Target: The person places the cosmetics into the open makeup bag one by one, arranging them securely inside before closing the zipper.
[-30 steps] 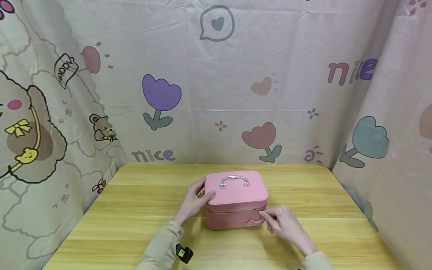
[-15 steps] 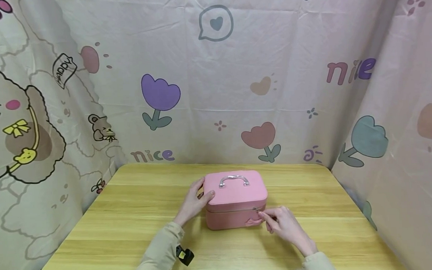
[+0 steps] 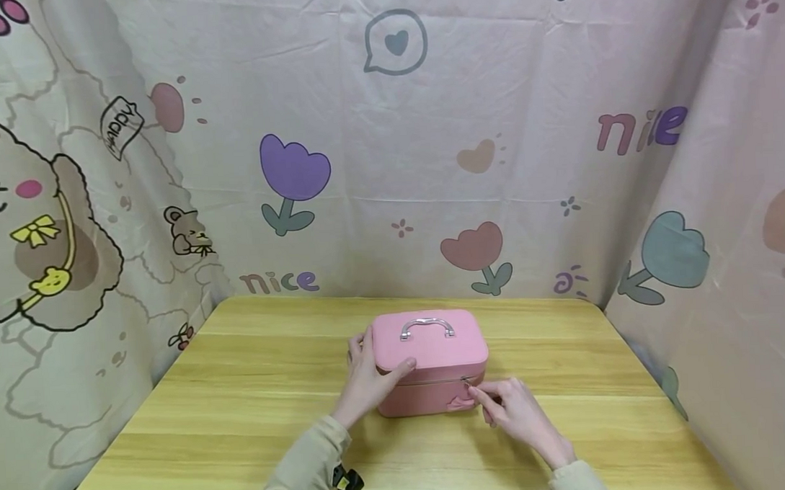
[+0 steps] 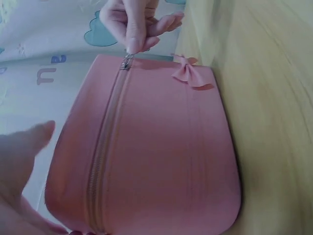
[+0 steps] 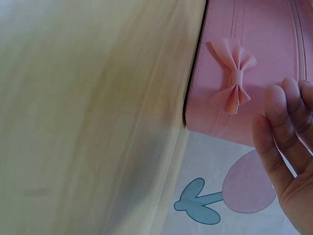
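Note:
A pink vanity case with a silver handle stands upright on the table, its lid down. My left hand rests against the case's left side, thumb stretched over the lid's front edge. In the left wrist view, the thumb is straight, and the other fingers are mostly out of frame. Near the front right corner, my right hand pinches the metal zipper pull between thumb and forefinger. The zipper runs across the front face. Below the pull is a pink bow.
The case stands on a wooden table, a little right of its middle. Fabric curtains printed with cartoons and flowers hang behind it and at both sides. A small black wrist camera sits by the left sleeve.
My left hand has shifted right and its thumb has slid along the lid's front edge. The right hand still pinches the zipper pull in nearly the same spot.

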The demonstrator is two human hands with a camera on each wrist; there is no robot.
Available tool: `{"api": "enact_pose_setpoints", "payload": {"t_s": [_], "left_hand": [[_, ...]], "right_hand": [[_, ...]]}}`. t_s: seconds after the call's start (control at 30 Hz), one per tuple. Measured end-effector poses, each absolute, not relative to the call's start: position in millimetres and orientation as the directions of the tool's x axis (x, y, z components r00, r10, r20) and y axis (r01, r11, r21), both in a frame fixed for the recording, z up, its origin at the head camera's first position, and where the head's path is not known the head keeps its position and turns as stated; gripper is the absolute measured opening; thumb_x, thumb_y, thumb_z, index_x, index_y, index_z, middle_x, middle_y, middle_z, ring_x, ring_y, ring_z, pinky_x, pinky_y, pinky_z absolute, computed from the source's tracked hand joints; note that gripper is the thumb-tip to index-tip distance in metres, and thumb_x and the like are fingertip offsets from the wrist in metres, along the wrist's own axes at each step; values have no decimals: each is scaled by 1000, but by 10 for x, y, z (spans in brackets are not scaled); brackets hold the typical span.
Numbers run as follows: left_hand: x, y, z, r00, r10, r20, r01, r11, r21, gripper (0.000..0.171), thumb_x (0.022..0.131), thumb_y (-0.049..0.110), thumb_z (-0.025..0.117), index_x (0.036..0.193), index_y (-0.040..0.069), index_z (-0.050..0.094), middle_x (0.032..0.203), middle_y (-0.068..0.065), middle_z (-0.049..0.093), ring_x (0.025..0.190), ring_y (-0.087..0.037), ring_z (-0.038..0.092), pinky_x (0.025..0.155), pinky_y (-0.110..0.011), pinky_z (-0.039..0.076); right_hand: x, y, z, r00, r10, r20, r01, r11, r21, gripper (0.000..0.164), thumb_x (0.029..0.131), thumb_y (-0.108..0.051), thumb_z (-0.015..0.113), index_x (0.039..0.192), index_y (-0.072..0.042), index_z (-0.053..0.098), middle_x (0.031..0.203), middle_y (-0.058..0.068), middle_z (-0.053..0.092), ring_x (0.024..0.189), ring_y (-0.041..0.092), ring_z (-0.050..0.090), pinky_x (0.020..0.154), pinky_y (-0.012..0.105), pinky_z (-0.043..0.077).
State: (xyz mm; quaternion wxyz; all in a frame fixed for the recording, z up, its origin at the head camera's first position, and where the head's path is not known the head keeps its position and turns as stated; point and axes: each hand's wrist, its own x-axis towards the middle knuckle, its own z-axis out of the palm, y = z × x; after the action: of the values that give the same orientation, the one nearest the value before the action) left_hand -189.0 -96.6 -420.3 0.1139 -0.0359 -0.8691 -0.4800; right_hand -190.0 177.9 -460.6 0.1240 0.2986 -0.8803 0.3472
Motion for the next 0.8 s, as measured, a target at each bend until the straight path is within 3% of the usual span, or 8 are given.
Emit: {"api": "enact_pose_setpoints", "payload": {"t_s": [0.2, 0.53, 0.8], "left_hand": [[-1902, -959, -4240, -965, -52, 256, 194, 519, 833, 96, 88, 41, 76, 156, -4, 25, 147, -29, 32, 137, -47, 35, 114, -67, 34], [-2076, -1030, -4271, -942, -76, 328, 251, 492, 834, 64, 99, 22, 62, 148, -10, 37, 147, -30, 39, 137, -50, 42, 119, -61, 32], [-2091, -990, -4270, -946, -120, 302, 192, 544, 817, 85, 88, 42, 74, 150, -4, 38, 148, -28, 44, 135, -47, 48, 116, -60, 37]], "right_hand": [[-1888, 1748, -4608, -761, -449, 469, -648, 560, -516, 34, 99, -15, 63, 65, -16, 63, 49, -15, 54, 44, -17, 35, 40, 11, 32], [-1856, 1535, -4615, -687, -486, 540, -727, 474, -498, 29, 98, -8, 62, 70, -12, 66, 47, -10, 57, 42, -19, 39, 38, 5, 31], [-1832, 1486, -4650, -673, -484, 559, -739, 468, -484, 33, 98, -8, 63, 65, -14, 63, 45, -13, 55, 41, -20, 37, 37, 6, 29]]}}
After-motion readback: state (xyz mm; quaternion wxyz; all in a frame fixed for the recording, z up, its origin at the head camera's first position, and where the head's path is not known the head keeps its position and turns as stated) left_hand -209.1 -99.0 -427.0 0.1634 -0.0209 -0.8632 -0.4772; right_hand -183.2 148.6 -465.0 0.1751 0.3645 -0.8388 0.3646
